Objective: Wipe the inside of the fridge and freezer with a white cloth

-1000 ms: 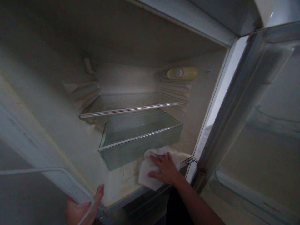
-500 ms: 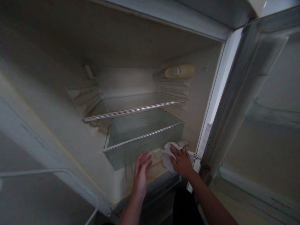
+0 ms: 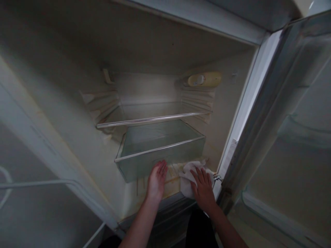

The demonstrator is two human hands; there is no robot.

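Note:
Inside an open fridge, my right hand lies with spread fingers on a white cloth, pressing it on the fridge floor at the right front corner. My left hand is held palm up in front of the clear drawer, fingers extended and near one another, with nothing in it. Between the two hands the stained, yellowish fridge floor shows. Whether my left hand touches the drawer front, I cannot tell.
A glass shelf spans the fridge above the drawer. On the right wall is a yellowed control housing. The open door stands at the right. A pale cable runs at the lower left.
My right hand and the cloth have shifted slightly toward the front edge, with the fingers flatter. My left hand has turned its palm upward and its fingers are closer together. The view has shifted slightly.

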